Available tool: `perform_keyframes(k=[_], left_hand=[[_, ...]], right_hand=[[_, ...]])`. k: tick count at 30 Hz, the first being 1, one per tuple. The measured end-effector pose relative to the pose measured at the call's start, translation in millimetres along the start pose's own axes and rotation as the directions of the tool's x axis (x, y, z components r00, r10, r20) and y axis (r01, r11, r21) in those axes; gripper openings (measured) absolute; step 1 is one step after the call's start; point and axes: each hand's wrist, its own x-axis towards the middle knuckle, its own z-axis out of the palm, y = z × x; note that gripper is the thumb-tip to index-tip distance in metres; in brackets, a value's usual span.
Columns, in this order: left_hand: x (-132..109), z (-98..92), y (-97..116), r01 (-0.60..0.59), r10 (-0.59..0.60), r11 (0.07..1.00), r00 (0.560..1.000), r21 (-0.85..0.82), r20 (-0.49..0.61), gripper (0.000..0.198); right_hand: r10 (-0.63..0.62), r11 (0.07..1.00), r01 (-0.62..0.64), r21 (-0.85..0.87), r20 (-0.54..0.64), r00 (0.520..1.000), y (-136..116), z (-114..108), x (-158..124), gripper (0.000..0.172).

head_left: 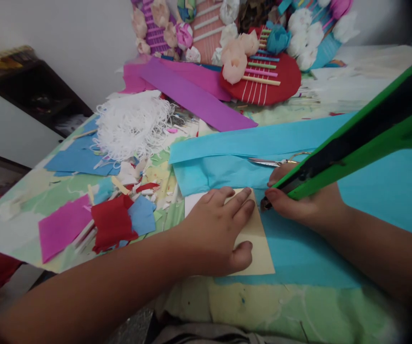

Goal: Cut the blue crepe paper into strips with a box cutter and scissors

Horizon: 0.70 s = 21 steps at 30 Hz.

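- Left hand (215, 229): fingers slightly apart, flat, clamped on nothing; it pins the card, seemingly steadying it for work along the edge.
- Cream card (259, 253): smooth, straight-edged, lying on the blue sheet (309, 260), partly beneath that hand.
- Right hand (309, 203): grip clamped on a green-and-black tool (352, 148), perhaps a cutter, tip unclear; the next move calls for steady pressure.

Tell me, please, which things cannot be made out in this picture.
Head view:
- Scissors: handles partly hidden by the right hand and green tool.
- Green tool: far end cut off by the right edge.
- Yellow card: partly covered by the left hand.
- Shelf contents: too dark to tell.
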Motion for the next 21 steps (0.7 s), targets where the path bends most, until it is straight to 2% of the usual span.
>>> perform_keyframes(k=[2, 10, 21], left_hand=[[0.0, 0.8, -0.2, -0.002, 0.002, 1.0, 1.0, 0.004, -0.007, 0.066], [0.2, 1.5, -0.9, -0.008, 0.008, 1.0, 1.0, 0.011, -0.021, 0.066], [-0.9, 1.9, -1.1, -0.013, 0.013, 1.0, 0.999, 0.004, -0.034, 0.067]], right_hand=[[-0.008, 1.0, 0.008, 0.007, -0.013, 1.0, 0.1, -0.3, -0.8, 0.025], [-0.178, 0.983, 0.175, -0.048, -0.049, 0.983, 3.1, 2.3, -0.2, 0.024], [-0.167, 0.984, 0.164, -0.069, -0.041, 0.985, 3.1, 1.3, -1.6, 0.021]])
